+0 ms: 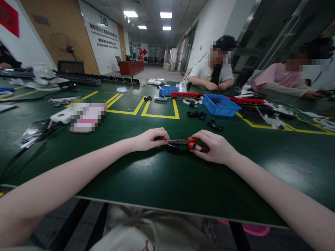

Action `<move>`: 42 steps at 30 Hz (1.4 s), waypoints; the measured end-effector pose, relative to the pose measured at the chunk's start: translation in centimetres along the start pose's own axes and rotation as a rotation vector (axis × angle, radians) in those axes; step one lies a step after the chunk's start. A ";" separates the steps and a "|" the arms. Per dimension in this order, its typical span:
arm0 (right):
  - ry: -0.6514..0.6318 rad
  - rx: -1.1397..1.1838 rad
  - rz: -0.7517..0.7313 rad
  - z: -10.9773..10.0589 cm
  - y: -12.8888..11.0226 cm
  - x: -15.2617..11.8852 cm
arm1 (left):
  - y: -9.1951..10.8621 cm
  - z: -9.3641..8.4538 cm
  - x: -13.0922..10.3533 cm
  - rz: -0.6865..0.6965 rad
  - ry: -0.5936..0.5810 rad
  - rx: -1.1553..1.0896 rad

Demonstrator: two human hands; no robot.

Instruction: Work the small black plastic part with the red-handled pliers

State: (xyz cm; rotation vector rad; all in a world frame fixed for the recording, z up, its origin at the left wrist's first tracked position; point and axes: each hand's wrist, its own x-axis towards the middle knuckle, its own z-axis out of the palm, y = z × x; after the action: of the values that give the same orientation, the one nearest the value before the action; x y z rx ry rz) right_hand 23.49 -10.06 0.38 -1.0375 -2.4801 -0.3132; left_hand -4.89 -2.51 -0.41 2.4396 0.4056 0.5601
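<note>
- Fan (70, 49), wire cage, before tan wall panel (65, 21).
- Red desk (132, 68), far floor.
- Ceiling lights (166, 15) lit.
- Person in white top (200, 74), across; person in pink top (272, 75), further right.
- Pinkish flat object (87, 118), blurred, beside white device (61, 115).
- Pink item (255, 230) below, shape unclear.

The right hand (216, 146) grips a pair of pliers (187, 142) by its red handles, the tips pointing at the left hand (153, 138). The left hand pinches a small black part (173, 147) at those tips, low over the green table (157, 181). Beyond the pliers lie a black piece (216, 125) and a blue bin (222, 108). Across the table sit one person in a white top (195, 72) and another in a pink top (272, 75).
</note>
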 end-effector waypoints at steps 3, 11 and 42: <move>-0.017 0.009 0.016 -0.1 0.0 0.0 | 0.1 -0.1 -0.1 -0.018 0.000 0.001; -0.062 0.040 0.044 -0.1 0.2 -0.1 | 0.2 -0.2 -0.3 0.033 -0.013 0.008; -0.118 0.035 0.075 -0.2 0.4 -0.2 | -0.3 0.0 -0.3 0.052 0.051 0.111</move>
State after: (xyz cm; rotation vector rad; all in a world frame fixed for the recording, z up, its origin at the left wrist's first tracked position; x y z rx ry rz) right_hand 23.93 -9.96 0.48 -1.1620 -2.5336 -0.1902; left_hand -5.16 -2.43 -0.69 2.5528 0.4049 0.6389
